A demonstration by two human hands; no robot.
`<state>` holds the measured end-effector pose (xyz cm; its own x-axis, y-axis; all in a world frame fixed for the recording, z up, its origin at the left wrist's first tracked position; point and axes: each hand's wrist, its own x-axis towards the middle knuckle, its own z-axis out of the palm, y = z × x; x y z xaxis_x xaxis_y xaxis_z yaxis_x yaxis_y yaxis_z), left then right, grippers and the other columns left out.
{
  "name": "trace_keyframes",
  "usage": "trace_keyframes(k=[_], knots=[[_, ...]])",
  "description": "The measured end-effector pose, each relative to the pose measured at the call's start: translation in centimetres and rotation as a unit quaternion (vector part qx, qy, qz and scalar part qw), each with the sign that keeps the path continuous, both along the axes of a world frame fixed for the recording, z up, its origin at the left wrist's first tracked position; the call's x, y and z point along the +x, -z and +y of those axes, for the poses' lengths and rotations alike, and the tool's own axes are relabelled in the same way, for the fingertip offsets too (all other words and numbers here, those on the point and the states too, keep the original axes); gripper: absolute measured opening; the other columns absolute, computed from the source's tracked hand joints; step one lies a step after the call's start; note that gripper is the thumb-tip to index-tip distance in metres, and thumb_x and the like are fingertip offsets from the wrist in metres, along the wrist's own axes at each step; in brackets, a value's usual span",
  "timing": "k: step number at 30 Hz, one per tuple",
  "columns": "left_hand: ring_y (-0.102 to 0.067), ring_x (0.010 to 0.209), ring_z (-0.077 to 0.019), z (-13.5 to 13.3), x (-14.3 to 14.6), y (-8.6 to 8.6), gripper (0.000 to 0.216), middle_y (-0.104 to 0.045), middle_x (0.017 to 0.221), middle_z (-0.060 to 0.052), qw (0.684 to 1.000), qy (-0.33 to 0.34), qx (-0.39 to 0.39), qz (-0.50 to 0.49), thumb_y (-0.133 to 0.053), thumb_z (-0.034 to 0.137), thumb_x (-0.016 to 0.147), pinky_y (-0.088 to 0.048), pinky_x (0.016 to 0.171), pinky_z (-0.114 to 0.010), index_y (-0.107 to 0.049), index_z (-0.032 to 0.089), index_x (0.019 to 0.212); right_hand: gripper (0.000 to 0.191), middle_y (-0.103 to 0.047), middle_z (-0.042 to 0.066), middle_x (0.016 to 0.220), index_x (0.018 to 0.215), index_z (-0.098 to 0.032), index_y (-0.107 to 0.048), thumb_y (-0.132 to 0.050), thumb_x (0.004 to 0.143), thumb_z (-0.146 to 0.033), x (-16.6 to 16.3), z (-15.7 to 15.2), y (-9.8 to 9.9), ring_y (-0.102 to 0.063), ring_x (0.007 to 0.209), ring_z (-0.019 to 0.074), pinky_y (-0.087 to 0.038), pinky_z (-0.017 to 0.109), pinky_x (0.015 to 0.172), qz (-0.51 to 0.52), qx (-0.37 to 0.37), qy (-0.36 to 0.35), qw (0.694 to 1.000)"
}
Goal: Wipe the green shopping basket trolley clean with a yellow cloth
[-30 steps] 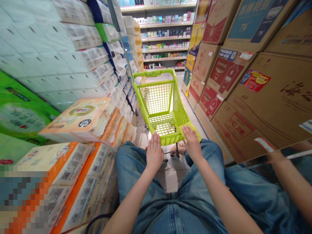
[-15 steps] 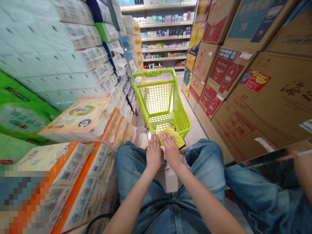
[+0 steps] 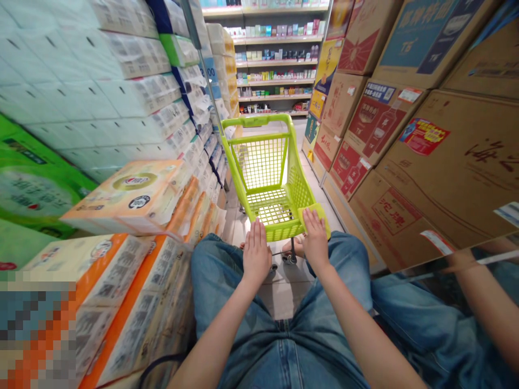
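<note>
A lime-green plastic shopping cart (image 3: 279, 231) with a grid basket stands in front of my knees. My left hand (image 3: 257, 249) rests with straight fingers against the near left corner of its basket. At the near right corner, my right hand (image 3: 317, 242) keeps a yellow cloth (image 3: 323, 215) pressed to the basket, its fingers laid over the cloth. Part of the cloth is covered by that hand. Below the basket, the cart's wheels (image 3: 288, 259) show between my legs.
Wrapped tissue packs (image 3: 121, 189) are piled close on my left. Printed cardboard cartons (image 3: 446, 162) are stacked on my right, with a reflective panel (image 3: 438, 292) below them. Shelves of small goods (image 3: 279, 54) stand at the aisle's far end. A metal pole (image 3: 208, 81) rises beside the cart.
My right hand has slid the yellow cloth rightward along the near side of the basket, from the middle to the right corner. My left hand has stayed in place.
</note>
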<state>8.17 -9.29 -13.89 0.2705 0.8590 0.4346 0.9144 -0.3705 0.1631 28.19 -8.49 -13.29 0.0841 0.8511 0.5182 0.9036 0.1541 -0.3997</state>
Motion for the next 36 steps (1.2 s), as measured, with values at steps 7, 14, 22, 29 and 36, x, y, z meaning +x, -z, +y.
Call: trace_keyframes(k=[7,14,22,29,36], knots=[[-0.016,0.154,-0.0257,0.1,-0.1,0.2,0.084,-0.021,0.165,-0.018,1.000,-0.011,0.022,0.005,-0.043,0.010,0.087,-0.026,0.123,-0.046,0.001,0.009,0.159,0.078,-0.045,0.009,0.156,0.153,-0.015,-0.038,-0.037,0.077,0.003,-9.3,-0.9,-0.5,-0.031,0.150,0.0208,-0.025,0.049,0.124,0.008,-0.018,-0.113,0.993],[-0.013,0.154,-0.0256,0.0,-0.1,0.1,0.084,-0.019,0.165,-0.018,1.000,-0.002,0.009,0.024,-0.048,0.013,0.086,-0.024,0.124,-0.044,-0.007,0.004,0.158,0.084,-0.043,0.004,0.157,0.155,-0.019,-0.034,-0.037,0.074,0.004,-4.3,-0.9,-0.7,-0.030,0.150,0.0187,-0.028,0.046,0.123,-0.057,-0.020,-0.151,0.987],[-0.014,0.154,-0.0266,-0.1,0.0,-0.2,0.091,-0.016,0.166,-0.018,1.000,0.006,0.000,0.000,-0.048,0.011,0.083,-0.025,0.124,-0.046,0.002,0.008,0.159,0.090,-0.047,0.009,0.154,0.155,-0.019,-0.033,-0.042,0.068,0.003,2.9,0.0,0.0,-0.034,0.148,0.0222,-0.030,0.051,0.122,-0.041,0.011,-0.024,0.999],[-0.014,0.154,-0.0269,0.0,0.0,0.0,0.089,-0.018,0.165,-0.018,1.000,-0.002,0.005,0.006,-0.049,0.012,0.084,-0.025,0.123,-0.046,0.000,0.007,0.159,0.085,-0.045,0.008,0.156,0.154,-0.017,-0.035,-0.038,0.072,0.004,-5.7,-0.8,-0.1,-0.031,0.150,0.0220,-0.025,0.051,0.124,-0.003,-0.004,-0.090,0.996],[-0.015,0.154,-0.0260,0.0,-0.2,0.0,0.083,-0.022,0.164,-0.019,1.000,-0.006,0.010,0.023,-0.045,0.011,0.086,-0.026,0.123,-0.045,-0.005,0.006,0.159,0.078,-0.045,0.007,0.156,0.152,-0.015,-0.039,-0.036,0.076,0.003,-7.6,-1.2,-0.9,-0.033,0.149,0.0200,-0.028,0.046,0.123,-0.044,-0.022,-0.164,0.985]])
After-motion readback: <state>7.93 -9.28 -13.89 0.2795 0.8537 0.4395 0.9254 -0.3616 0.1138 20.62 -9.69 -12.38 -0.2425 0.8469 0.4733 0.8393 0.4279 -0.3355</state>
